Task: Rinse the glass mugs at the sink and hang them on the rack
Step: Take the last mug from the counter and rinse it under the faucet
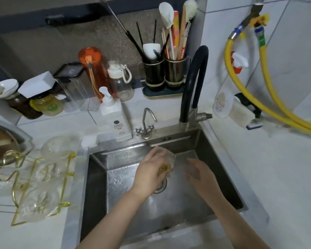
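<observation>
Holding one glass mug (166, 163) in my left hand (149, 172), fingers curled round it, low over steel sink (221, 157) just above drain. Mug lies tilted, long axis pointing up-right toward black faucet (196, 83). Right hand (200, 174) just beside mug on its right, fingers relaxed, holding nothing. Gold rack (18, 178) sits well left on tabletop (276, 177); left hand nearer it. Count: one mug in hand, about three on rack, blurred; two faucets.

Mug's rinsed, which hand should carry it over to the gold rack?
Left, probably: the left hand already grips the glass mug, and the gold rack stands on its side. The right hand holds nothing.
</observation>
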Tool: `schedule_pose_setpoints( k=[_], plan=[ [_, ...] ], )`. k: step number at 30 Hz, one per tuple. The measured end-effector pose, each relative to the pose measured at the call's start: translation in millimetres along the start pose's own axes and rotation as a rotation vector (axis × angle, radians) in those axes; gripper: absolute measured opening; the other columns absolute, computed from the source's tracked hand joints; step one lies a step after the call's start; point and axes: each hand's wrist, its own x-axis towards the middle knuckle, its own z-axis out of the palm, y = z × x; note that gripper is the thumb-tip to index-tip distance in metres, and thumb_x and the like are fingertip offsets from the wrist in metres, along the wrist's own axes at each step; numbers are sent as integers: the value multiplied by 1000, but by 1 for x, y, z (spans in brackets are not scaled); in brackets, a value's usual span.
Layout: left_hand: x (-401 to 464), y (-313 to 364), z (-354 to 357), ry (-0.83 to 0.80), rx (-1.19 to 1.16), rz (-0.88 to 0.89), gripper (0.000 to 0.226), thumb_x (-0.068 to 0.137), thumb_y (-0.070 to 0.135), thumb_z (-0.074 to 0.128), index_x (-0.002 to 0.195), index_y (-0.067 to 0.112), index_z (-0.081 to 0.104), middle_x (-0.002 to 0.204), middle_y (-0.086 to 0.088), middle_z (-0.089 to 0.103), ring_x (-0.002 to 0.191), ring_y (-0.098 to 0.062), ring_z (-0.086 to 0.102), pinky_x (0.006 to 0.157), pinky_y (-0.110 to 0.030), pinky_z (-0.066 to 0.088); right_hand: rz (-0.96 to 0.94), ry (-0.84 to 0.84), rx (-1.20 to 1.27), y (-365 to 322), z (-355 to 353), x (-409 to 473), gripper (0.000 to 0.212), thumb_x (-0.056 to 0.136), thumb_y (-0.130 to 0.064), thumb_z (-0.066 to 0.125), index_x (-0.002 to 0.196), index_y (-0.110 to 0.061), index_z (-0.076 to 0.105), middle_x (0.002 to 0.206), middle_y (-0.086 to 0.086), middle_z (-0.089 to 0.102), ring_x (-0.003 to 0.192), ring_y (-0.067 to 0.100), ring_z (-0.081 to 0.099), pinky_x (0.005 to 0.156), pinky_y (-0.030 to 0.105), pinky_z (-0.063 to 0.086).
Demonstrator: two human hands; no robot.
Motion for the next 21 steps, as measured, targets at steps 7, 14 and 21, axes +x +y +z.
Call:
schedule_pose_setpoints(
  k=[7, 14, 21],
  plan=[
    [11, 19, 5, -5, 273, 214, 23, 63, 12, 75, 73, 18, 56, 117, -1, 69, 122, -35, 54, 92, -45, 50, -76, -7, 8, 10, -11, 12, 41, 88, -21, 63, 127, -15, 54, 126, -1, 56, 113, 10, 50, 91, 16, 30],
    [15, 24, 16, -73, 599, 408, 18, 68, 15, 72, 85, 20, 69, 116, 1, 69, 120, -31, 57, 98, -52, 43, -135, -33, -37, 24, -21, 29, 43, 87, -23, 65, 128, -14, 55, 128, 2, 56, 120, 17, 52, 95, 18, 32],
    [13, 15, 25, 84, 199, 79, 23, 67, 8, 77, 80, 17, 60, 123, -2, 62, 123, -31, 53, 104, -37, 42, -135, -120, -149, 39, -39, 67, 44, 91, -22, 61, 132, -13, 52, 135, 4, 50, 127, 19, 47, 102, 22, 32]
  ],
)
